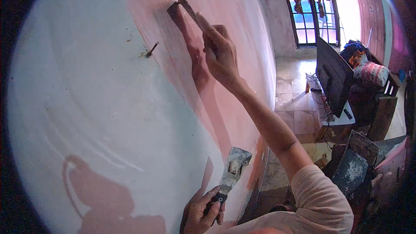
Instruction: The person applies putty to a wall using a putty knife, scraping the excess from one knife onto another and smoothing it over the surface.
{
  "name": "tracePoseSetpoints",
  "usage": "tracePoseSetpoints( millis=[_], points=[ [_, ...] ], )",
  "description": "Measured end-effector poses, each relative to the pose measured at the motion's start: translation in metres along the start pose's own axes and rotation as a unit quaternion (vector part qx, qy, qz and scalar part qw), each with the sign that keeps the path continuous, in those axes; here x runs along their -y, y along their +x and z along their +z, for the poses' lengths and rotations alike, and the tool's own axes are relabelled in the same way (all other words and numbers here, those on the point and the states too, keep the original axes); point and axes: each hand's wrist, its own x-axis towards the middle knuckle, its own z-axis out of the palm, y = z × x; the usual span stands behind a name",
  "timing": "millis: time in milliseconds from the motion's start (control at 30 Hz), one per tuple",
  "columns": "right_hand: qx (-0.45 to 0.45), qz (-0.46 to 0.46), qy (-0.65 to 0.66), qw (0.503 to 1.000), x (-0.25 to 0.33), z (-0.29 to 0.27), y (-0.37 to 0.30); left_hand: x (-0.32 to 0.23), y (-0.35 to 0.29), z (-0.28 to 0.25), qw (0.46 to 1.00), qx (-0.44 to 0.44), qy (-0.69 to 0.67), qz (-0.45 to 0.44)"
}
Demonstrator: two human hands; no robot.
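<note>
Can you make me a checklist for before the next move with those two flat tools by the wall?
1. Right grip closed on the narrow-looking tool: ok.
2. That tool's flat face clean: cannot tell, it shows nearly edge-on.
3. Left grip closed on the wide-bladed tool's dark handle: ok.
4. Wide blade clean: not ok, pale and brownish patches mark it.
5. Wall free of things sticking out: not ok, a thin peg pokes out left of the right grip.
6. Pink patch on the wall dry: cannot tell.
</note>
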Motion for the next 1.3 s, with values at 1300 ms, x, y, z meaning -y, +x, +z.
tracePoseSetpoints(
  millis=[1300],
  points=[
    [0.093,-0.085,-0.064,0.99,0.026,-0.039,0.014,0.015,-0.001,-0.015,0.996,0.024,0.041,-0.081]
  ],
)
